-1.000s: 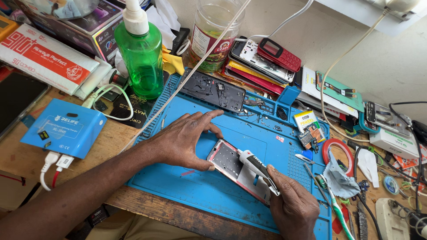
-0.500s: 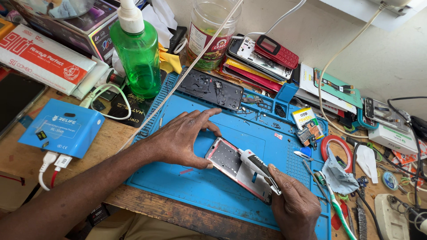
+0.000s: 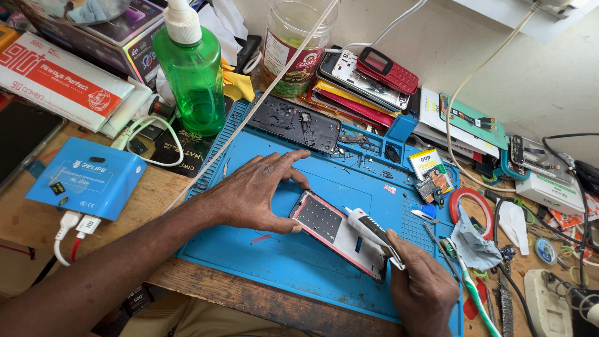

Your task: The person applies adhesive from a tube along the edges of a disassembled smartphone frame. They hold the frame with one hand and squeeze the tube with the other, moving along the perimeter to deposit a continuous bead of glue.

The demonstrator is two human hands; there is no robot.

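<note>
A phone frame (image 3: pixel 334 229) with a pink-red rim lies opened on the blue work mat (image 3: pixel 262 262). My left hand (image 3: pixel 253 190) grips its upper left corner between thumb and fingers. In my right hand (image 3: pixel 424 287) is a white and grey hand tool (image 3: pixel 369 228), its tip resting on the inside of the frame near the middle. A black phone back panel (image 3: pixel 293 123) rests at the mat's far edge.
A green spray bottle (image 3: pixel 190 72) and a glass jar (image 3: pixel 293 43) stand behind the mat. A stack of phones (image 3: pixel 368 78) lies at the back. A blue box with cables (image 3: pixel 87 178) sits left. Tape, a cloth, a toothbrush (image 3: pixel 477 293) and small parts crowd the right.
My left hand has lifted from lying flat on the frame to pinching its upper corner. The tool tip has shifted slightly over the frame's inside.
</note>
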